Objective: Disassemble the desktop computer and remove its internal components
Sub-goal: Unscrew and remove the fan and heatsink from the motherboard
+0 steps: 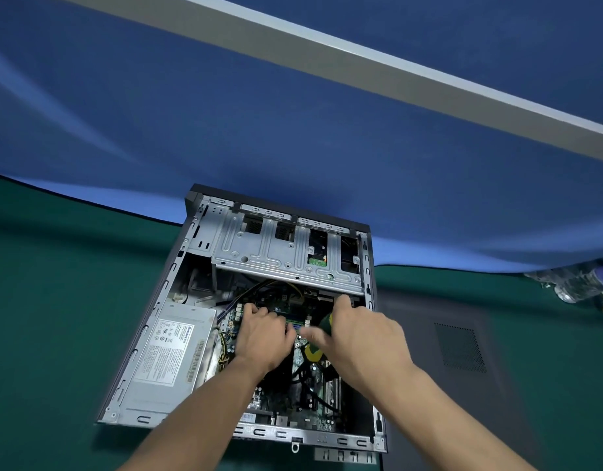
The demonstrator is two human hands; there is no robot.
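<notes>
A green table surface (55,317) is seen beneath everything, with a blue backdrop (293,113) rising beyond the fingertips. The open desktop computer case (177,277) lies on its side on this surface, directly under both hands. To the right of the right fingers, a dark side panel (459,348) with a perforated vent lies flat beside the case. Farther right, at the frame edge, clear plastic bottles (578,283) are partly visible and blurred.

Inside the case, a metal drive cage (286,249) spans the far end, just beyond the fingertips. A grey power supply (170,351) with a white label sits to the left of the left fingers. The motherboard (286,402) occupies the floor of the case beneath and behind the fingers, toward the wrists, with black cables running across it.

The left hand (262,334) is lowered onto the board, its fingers curled downward near the memory slots; what, if anything, is gripped cannot be told. The right hand (357,334) is wrapped around a screwdriver with a green and yellow handle (315,350), the handle showing between thumb and palm, while the forefinger reaches forward toward the drive cage's lower edge. The right fingers are blurred. The two hands lie near each other, the fingertips of the left just beside the screwdriver handle.
</notes>
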